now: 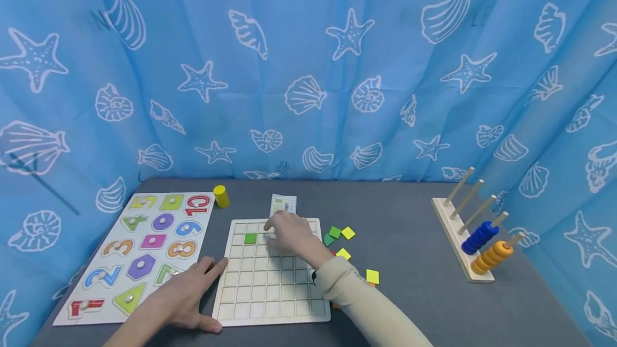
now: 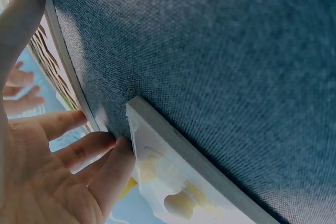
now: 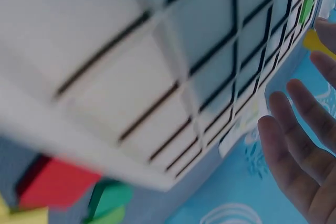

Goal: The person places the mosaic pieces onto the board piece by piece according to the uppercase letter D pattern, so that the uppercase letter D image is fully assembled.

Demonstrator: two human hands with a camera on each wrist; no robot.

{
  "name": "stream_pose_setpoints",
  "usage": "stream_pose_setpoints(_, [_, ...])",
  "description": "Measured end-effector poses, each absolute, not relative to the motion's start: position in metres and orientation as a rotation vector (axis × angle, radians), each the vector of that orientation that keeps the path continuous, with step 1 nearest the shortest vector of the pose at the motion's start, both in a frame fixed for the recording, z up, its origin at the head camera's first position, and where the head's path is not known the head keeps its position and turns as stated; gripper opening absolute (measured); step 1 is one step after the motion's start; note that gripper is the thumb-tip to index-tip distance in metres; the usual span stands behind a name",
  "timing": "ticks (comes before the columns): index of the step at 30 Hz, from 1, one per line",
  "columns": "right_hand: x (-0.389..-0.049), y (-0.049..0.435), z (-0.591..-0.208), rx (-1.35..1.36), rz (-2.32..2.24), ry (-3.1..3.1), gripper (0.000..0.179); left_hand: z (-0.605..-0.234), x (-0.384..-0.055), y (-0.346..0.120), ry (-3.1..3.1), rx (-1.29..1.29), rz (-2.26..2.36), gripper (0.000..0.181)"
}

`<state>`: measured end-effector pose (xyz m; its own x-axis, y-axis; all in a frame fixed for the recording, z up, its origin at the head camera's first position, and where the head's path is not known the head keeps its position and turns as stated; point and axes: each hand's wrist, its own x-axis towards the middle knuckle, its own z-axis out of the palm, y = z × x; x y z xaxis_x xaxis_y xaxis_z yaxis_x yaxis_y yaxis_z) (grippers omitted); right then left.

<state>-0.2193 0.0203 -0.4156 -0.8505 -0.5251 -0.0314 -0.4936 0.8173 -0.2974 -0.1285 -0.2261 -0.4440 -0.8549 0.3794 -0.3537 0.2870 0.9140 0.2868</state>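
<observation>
Left hand (image 1: 190, 289): touching the board (image 1: 272, 293) at 8 o'clock with spread fingers.
Right hand (image 1: 291, 232): above the board at 1 o'clock, with loose fingers.
Green square (image 1: 250, 238): on it, 11 o'clock.

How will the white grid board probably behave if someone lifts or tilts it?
The white grid board probably stays stiff, since its edges look straight and it lies flat. Its thin edge suggests it is fairly light for its width. If tilted, it might let the green tile slide out, as nothing visible covers or presses that tile.
</observation>
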Motion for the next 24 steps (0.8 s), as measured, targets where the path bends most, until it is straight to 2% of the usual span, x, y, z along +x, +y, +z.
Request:
stream_pose_setpoints(13, [-0.219,0.077,-0.405,-0.707,-0.432,2.957,0.025,-0.444,-0.128,-0.227,2.673,0.495,0.301,0.131])
stream_pose_setpoints(24, [-0.219,0.117,-0.411,-0.657,-0.421,2.995,0.024,-0.445,-0.127,-0.227,2.686,0.505,0.320,0.131])
